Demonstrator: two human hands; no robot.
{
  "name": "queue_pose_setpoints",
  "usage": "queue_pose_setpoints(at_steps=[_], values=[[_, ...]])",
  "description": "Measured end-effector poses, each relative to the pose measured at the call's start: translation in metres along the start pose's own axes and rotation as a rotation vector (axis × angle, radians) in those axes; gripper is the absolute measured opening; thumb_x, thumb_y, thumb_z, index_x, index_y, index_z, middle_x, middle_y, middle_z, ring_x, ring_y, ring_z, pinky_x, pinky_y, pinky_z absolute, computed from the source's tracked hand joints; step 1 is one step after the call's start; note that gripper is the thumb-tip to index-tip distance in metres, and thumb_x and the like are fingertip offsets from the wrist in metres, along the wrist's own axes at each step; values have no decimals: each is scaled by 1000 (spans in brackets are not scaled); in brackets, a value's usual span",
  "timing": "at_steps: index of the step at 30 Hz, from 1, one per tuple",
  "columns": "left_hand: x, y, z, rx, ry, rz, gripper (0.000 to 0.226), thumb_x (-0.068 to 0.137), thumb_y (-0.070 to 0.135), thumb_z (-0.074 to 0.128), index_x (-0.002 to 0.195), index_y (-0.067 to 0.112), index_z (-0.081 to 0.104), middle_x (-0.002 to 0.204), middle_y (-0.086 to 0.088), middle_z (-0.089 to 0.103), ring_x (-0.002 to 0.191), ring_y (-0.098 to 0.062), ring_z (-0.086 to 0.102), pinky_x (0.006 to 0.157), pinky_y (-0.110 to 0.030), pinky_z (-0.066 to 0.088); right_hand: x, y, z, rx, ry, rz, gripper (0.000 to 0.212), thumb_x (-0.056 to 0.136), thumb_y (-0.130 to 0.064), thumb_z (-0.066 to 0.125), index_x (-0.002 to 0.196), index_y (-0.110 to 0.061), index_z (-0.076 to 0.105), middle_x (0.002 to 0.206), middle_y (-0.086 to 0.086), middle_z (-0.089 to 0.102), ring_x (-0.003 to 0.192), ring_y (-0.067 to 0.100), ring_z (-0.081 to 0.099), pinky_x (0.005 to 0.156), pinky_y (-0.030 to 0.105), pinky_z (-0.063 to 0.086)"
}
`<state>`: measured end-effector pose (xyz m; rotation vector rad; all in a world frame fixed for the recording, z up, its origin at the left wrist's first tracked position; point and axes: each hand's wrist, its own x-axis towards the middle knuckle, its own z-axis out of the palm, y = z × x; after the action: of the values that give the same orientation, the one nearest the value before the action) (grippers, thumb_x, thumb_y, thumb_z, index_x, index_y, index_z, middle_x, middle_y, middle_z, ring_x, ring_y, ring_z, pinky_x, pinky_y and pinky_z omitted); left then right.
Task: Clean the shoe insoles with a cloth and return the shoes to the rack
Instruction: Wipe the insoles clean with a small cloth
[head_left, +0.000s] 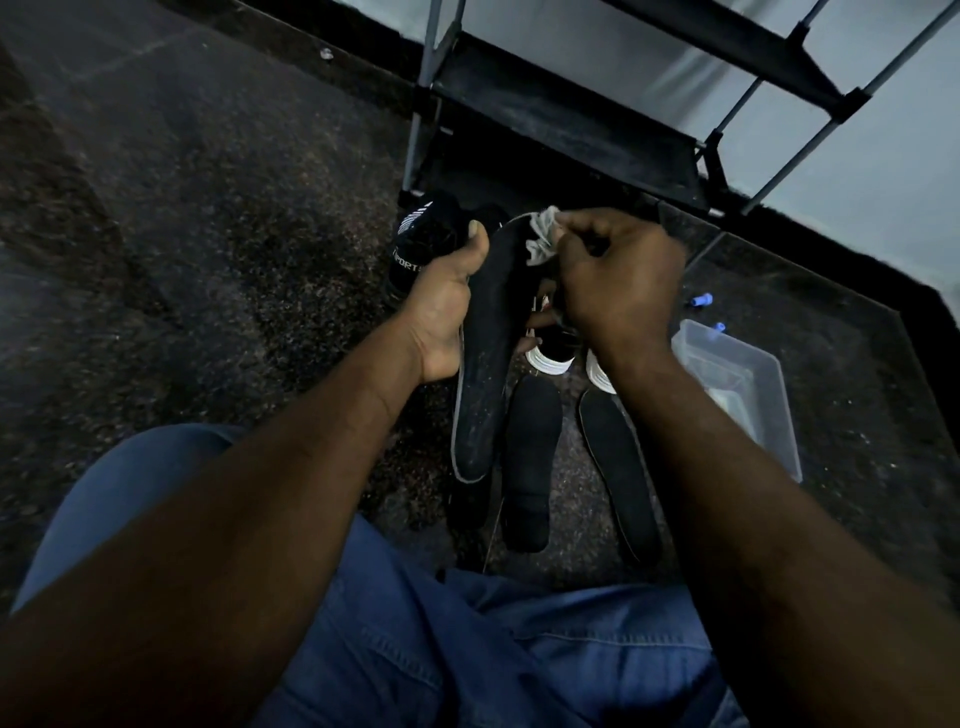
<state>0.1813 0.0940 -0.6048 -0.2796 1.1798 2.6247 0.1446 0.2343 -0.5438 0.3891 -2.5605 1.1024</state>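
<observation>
Your left hand (441, 306) gripping an insole (485, 374) by its edge, its length running from you toward the rack (561, 124), your right hand (618, 280) pinching a cloth (540, 239) on its far end, two floor insoles (530, 457) below, same heading, clear tub (769, 415) at right, contents unclear
</observation>
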Motion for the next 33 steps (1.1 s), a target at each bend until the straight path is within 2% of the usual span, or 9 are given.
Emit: queue_pose_setpoints(at_steps=[2, 5, 8, 10, 13, 19, 25, 30, 33], values=[[-1, -1, 1, -7, -2, 6, 73, 104, 68, 32, 140, 12, 62, 132, -21, 65, 113, -34, 64, 103, -53, 51, -1, -4, 9, -83, 4, -72, 25, 86, -32, 64, 102, -27, 82, 98, -8, 80, 86, 11, 75, 83, 37, 61], [-2, 1, 0, -29, 54, 10, 65, 104, 64, 38, 109, 12, 75, 101, -11, 75, 92, -25, 73, 75, -34, 61, -20, -8, 26, -199, -151, -184, 25, 83, -33, 62, 100, -31, 81, 97, -5, 79, 90, 24, 73, 82, 44, 59], [1, 2, -8, -31, 96, 24, 70, 104, 64, 38, 128, 5, 67, 116, -12, 73, 102, -26, 72, 82, -35, 60, -36, -4, 30, -248, -299, -254, 22, 82, -31, 64, 96, -31, 81, 93, -4, 79, 89, 26, 72, 82, 44, 58], [3, 2, -8, -39, 96, 28, 76, 105, 65, 33, 126, 3, 70, 125, -16, 71, 109, -29, 71, 90, -38, 59, -34, 4, 22, -172, -355, -185, 16, 83, -28, 70, 94, -30, 83, 94, -10, 80, 90, 12, 74, 85, 38, 59], [3, 8, -6, -89, 75, 25, 81, 105, 67, 24, 116, 3, 73, 118, -17, 73, 98, -29, 73, 83, -38, 62, -31, 26, 6, 10, -300, 25, 11, 87, -22, 76, 95, -26, 83, 92, -14, 79, 85, 1, 72, 88, 34, 60], [3, 11, -7, -81, 80, 40, 76, 104, 68, 24, 134, 10, 63, 127, -12, 71, 113, -28, 65, 97, -41, 56, -44, 34, 1, 437, -384, 314, 10, 92, -7, 74, 93, -16, 79, 85, -3, 77, 75, 5, 67, 72, 23, 52], [1, 13, -10, -77, 28, 63, 76, 105, 67, 20, 125, 11, 68, 127, -11, 72, 113, -27, 69, 82, -39, 61, -60, 23, 10, 643, -462, 489, 11, 98, -4, 64, 94, -10, 72, 78, -1, 73, 66, 8, 66, 62, 23, 54], [3, 9, -5, -73, -68, 59, 80, 104, 69, 20, 147, 10, 54, 144, -16, 60, 134, -37, 55, 106, -45, 51, -57, 23, 14, 778, -218, 628, 14, 96, 2, 63, 91, -7, 73, 79, 1, 72, 69, 12, 62, 63, 24, 51], [5, 0, -3, 2, -118, 21, 80, 105, 67, 23, 150, 8, 50, 150, -16, 55, 131, -32, 55, 105, -43, 51, -56, 22, 15, 803, -153, 641, 16, 96, 2, 63, 89, -9, 72, 75, -1, 71, 67, 10, 61, 63, 24, 54]])
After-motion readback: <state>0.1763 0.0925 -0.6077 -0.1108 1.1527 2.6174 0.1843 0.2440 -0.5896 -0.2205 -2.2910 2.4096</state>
